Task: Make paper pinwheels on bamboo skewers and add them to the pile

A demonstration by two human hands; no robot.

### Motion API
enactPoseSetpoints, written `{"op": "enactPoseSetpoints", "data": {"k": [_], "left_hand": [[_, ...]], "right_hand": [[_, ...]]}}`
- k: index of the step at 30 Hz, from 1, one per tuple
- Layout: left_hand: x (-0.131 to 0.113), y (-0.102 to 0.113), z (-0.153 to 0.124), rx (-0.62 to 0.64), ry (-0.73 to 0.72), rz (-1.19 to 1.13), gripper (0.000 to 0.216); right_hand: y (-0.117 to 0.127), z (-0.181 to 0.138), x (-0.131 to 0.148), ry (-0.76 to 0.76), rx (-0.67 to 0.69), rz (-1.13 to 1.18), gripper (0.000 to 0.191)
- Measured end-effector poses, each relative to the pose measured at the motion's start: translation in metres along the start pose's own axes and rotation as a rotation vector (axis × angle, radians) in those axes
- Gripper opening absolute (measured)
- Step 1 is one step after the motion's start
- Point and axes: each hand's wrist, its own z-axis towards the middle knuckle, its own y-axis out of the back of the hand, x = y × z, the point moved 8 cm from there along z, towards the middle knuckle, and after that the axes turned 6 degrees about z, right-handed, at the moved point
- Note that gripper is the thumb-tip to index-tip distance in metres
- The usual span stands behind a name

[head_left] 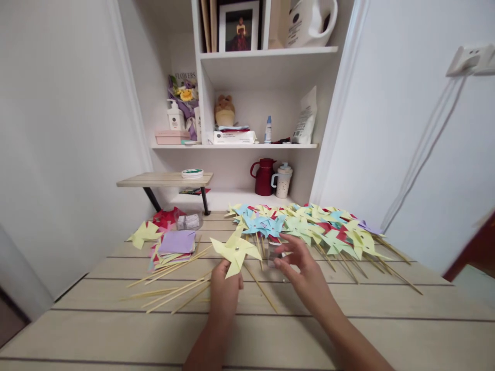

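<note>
My left hand is closed round the middle of a yellow paper pinwheel, holding it up above the wooden table. My right hand reaches over the table with its fingers curled at a small clear container; whether it grips it I cannot tell. Just beyond the right hand lies a big heap of finished pinwheels in yellow, blue, green and red, on thin wooden sticks.
Loose bamboo sticks lie left of my left hand. A stack of coloured paper squares with a purple sheet on top sits at the left, with a loose yellow pinwheel and a small clear box. Shelves stand behind.
</note>
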Motion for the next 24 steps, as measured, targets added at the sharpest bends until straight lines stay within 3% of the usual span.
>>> {"op": "enactPoseSetpoints", "data": {"k": [4, 6, 9, 16, 20, 24], "left_hand": [[0.011, -0.005, 0.001, 0.018, 0.127, -0.305, 0.029], [0.011, -0.008, -0.002, 0.027, 0.16, -0.432, 0.032], [0.006, -0.01, -0.006, 0.054, 0.175, -0.545, 0.031], [0.007, -0.015, -0.007, 0.051, 0.196, -0.601, 0.02], [0.005, -0.016, -0.008, 0.036, 0.215, -0.618, 0.011], [0.003, -0.017, -0.006, 0.057, 0.196, -0.633, 0.011]], "right_hand": [[-0.021, -0.004, -0.017, -0.113, 0.124, 0.124, 0.027], [-0.033, -0.009, -0.015, -0.115, 0.175, 0.059, 0.019], [-0.049, -0.016, -0.004, -0.062, 0.245, -0.059, 0.021], [-0.08, -0.032, 0.012, 0.046, 0.43, -0.28, 0.019], [-0.084, -0.034, 0.003, 0.013, 0.415, -0.393, 0.013], [-0.084, -0.031, -0.003, -0.022, 0.387, -0.334, 0.013]]}}
